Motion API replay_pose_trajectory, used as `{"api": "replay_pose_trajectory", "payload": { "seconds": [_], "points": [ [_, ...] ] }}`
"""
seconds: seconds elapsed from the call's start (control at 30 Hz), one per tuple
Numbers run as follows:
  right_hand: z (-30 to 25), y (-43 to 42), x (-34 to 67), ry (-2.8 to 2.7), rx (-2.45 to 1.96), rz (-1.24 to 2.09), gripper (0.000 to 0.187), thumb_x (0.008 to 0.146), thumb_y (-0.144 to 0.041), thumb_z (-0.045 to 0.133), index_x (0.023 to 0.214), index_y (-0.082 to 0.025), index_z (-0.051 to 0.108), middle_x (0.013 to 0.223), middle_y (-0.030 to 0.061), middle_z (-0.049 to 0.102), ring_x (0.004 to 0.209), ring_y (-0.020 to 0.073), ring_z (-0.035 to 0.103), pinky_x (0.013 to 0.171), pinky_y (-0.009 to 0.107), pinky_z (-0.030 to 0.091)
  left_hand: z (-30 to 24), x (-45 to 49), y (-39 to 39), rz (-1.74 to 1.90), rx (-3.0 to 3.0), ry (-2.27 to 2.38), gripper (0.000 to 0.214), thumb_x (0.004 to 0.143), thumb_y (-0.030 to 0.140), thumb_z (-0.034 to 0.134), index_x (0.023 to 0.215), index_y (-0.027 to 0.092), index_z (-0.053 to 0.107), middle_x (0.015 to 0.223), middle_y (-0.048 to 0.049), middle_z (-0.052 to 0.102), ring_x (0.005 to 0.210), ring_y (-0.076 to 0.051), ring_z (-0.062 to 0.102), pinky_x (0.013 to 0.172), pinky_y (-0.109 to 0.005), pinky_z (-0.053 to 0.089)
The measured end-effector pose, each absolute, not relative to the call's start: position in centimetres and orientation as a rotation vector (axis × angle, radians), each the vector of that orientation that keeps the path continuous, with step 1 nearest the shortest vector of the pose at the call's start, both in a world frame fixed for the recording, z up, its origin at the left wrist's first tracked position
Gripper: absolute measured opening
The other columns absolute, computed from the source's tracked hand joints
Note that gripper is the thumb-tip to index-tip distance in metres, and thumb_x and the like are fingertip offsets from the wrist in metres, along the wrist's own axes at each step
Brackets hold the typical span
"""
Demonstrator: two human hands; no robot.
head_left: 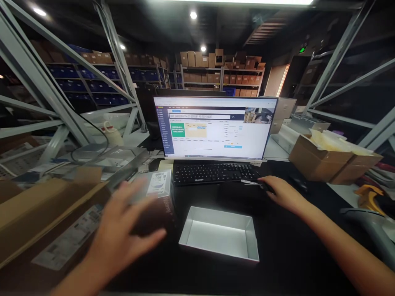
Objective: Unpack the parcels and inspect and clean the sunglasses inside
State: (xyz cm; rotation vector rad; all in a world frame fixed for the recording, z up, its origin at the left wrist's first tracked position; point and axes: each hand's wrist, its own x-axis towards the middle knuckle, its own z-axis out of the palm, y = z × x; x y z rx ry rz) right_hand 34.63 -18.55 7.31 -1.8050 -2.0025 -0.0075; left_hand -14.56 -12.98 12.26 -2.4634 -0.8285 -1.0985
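My left hand [121, 230] is raised with its fingers spread, blurred by motion, just in front of a small dark box with a white label [160, 193]; it holds nothing. Over at the right end of the black keyboard [212, 172], my right hand [282, 193] lies flat on the dark desk with fingers stretched forward. An open shallow white tray [197, 230] lies between my two hands. Behind the keyboard a lit monitor [212, 127] shows a form page.
A long cardboard box with labels [46, 222] lies at the left. An open cardboard box [330, 160] with paper sits at the right, a yellow scanner [368, 197] and a grey handle [373, 230] near it. Metal racking and shelves of cartons stand behind.
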Motion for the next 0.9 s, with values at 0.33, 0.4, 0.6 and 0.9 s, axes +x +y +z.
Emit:
{"api": "replay_pose_trajectory", "payload": {
  "seconds": [0.33, 0.4, 0.6, 0.9],
  "points": [
    [5.5, -13.4, 34.3, -1.529, -1.768, 0.243, 0.029, 0.085, -0.036, 0.056, 0.095, -0.016, 0.075, 0.097, 0.0138, 0.078, 0.095, 0.0342, 0.072, 0.086, 0.049, 0.056, 0.3, -8.7, -14.3, -1.195, -2.663, -0.295, 0.031, 0.088, 0.022, 0.063, 0.118, 0.013, 0.064, 0.113, -0.0158, 0.069, 0.116, -0.028, 0.063, 0.107, -0.045, 0.053],
    [6.7, -14.3, 33.6, -1.439, -1.67, 0.308, 0.047, 0.089, -0.051, 0.053, 0.107, -0.013, 0.073, 0.101, 0.0153, 0.078, 0.094, 0.0329, 0.073, 0.081, 0.046, 0.059, -0.4, -8.5, -14.0, -1.25, -2.675, -0.296, 0.02, 0.09, 0.02, 0.062, 0.109, 0.015, 0.064, 0.105, -0.0132, 0.07, 0.106, -0.026, 0.067, 0.108, -0.046, 0.052],
    [10.1, -18.3, 28.5, -1.456, -1.459, 0.582, 0.059, 0.083, -0.069, 0.062, 0.104, -0.015, 0.075, 0.091, 0.0136, 0.079, 0.081, 0.0307, 0.075, 0.069, 0.04, 0.06, 0.2, -7.9, -15.0, -1.362, -2.715, -0.354, 0.014, 0.092, 0.018, 0.058, 0.105, 0.018, 0.063, 0.098, -0.0086, 0.068, 0.097, -0.021, 0.067, 0.11, -0.046, 0.049],
    [8.0, -21.4, 18.8, -2.543, -1.255, -0.411, 0.017, 0.082, -0.005, 0.059, 0.077, -0.018, 0.069, 0.067, 0.004, 0.069, 0.055, 0.0174, 0.063, 0.052, 0.028, 0.043, 0.6, -8.4, -16.7, -1.358, -2.763, -0.554, 0.017, 0.087, 0.019, 0.069, 0.102, 0.016, 0.061, 0.111, -0.0126, 0.057, 0.115, -0.028, 0.057, 0.099, -0.043, 0.057]
  ]
}}
